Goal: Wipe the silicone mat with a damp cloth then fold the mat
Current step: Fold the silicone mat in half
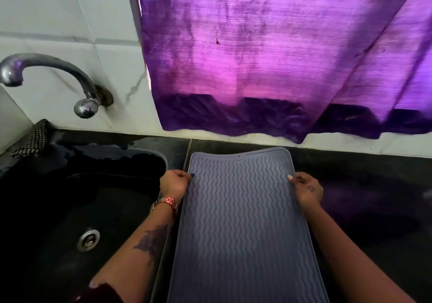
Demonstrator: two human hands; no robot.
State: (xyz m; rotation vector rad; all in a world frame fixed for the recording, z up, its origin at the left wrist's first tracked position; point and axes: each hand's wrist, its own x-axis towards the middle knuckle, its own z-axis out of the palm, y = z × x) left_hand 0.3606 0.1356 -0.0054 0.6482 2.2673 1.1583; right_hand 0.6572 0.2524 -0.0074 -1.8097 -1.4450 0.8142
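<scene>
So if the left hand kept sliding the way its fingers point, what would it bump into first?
The left hand points right across the silicone mat, so it would probably meet the right hand gripping the opposite edge. Only mat lies between them.

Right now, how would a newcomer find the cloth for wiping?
Start at the black sink on the left, under the curved metal tap. At its far left corner, against the white tiled wall, lies a small checked cloth. Its black-and-white check pattern distinguishes it from the plain purple curtain.
</scene>
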